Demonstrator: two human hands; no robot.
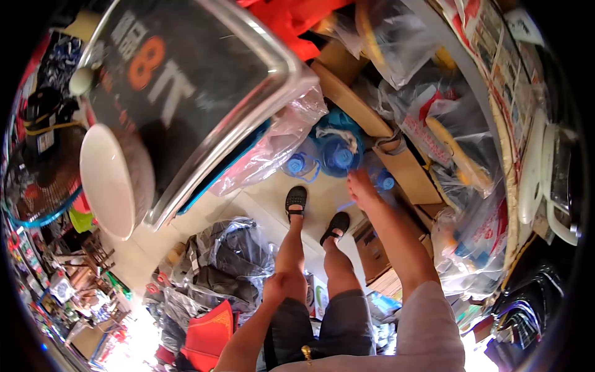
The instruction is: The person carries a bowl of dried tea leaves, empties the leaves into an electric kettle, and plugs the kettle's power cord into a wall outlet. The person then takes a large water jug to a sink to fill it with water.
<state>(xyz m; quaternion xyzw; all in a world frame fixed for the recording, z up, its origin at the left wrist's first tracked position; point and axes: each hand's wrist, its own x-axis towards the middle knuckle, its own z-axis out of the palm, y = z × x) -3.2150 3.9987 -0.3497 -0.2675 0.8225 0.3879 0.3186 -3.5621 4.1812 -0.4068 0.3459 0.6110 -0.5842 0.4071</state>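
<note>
Your L hand (276, 289) rests on your bare L knee (297, 279), prob. for balance; R hand (362, 187) hangs nr large, round, blue translucent-plastic jug (336, 156). Fingers' state, L/R: can't tell.

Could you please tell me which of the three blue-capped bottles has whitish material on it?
The middle bottle, just beyond the right hand: whitish material shows on it, but none on the left bottle or right bottle.
</note>
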